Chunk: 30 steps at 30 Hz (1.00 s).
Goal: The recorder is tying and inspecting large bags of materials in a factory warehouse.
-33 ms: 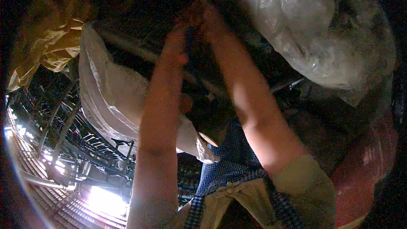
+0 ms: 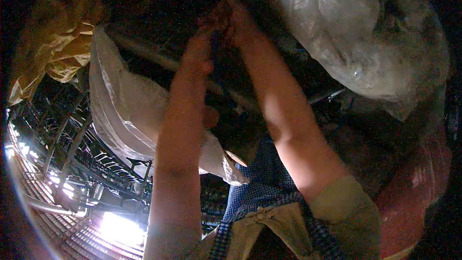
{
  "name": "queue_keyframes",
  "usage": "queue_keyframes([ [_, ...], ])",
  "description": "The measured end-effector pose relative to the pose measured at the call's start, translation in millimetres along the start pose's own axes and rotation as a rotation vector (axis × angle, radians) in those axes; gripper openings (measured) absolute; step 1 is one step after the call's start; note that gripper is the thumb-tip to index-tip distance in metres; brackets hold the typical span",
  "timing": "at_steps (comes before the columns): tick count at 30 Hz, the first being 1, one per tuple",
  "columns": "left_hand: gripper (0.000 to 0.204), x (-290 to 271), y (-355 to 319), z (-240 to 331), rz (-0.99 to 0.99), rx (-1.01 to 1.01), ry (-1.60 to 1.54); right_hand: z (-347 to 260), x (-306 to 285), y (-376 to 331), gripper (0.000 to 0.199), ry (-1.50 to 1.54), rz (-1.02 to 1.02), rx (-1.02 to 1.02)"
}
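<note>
Both my forearms reach up and away into a dark spot at the top middle. My left hand [image 2: 208, 31] and my right hand [image 2: 237, 13] meet there, close together, against something dark that I cannot make out. The fingers are lost in shadow, so whether they grip anything is unclear. A dark metal bar [image 2: 154, 57] runs slanting just below and left of the hands. A white sack [image 2: 126, 110] lies left of my left forearm.
A big clear plastic bag [image 2: 358, 43] bulges at the upper right. Crumpled yellow plastic [image 2: 57, 55] hangs at the upper left. A red round object [image 2: 416, 188] sits at the lower right, blue checked cloth [image 2: 262, 188] between my arms, metal racking [image 2: 72, 159] and a bright glare [image 2: 115, 226] lower left.
</note>
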<state>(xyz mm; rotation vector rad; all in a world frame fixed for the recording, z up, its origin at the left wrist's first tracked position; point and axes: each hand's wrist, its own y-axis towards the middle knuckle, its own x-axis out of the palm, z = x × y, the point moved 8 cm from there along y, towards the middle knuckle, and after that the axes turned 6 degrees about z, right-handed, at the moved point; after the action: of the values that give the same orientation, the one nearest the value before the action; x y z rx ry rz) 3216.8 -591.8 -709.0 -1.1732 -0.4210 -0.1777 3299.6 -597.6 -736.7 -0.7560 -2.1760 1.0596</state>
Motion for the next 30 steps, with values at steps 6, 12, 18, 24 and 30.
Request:
queue_keyframes([
  [6, 0.044, 18, -1, 13, -0.015, 0.044, 0.094, -1, 13, 3, 0.036, 0.341, -0.2, 0.034],
  [12, 0.045, -7, 22, 29, 0.269, 0.196, 0.384, -26, 15, -12, 0.041, -0.011, -0.054, -0.397],
  [18, 0.044, 11, 77, 25, 0.128, 0.251, 0.303, -20, 4, -29, 0.082, -0.141, 0.088, -0.202],
  [24, 0.044, 26, 81, 18, 0.133, 0.242, 0.275, -35, -12, 59, 0.069, -0.31, 0.246, -0.437],
  [30, 0.043, 33, 78, 37, 0.126, 0.244, 0.256, -15, -21, 53, 0.056, -0.293, 0.157, -0.462],
])
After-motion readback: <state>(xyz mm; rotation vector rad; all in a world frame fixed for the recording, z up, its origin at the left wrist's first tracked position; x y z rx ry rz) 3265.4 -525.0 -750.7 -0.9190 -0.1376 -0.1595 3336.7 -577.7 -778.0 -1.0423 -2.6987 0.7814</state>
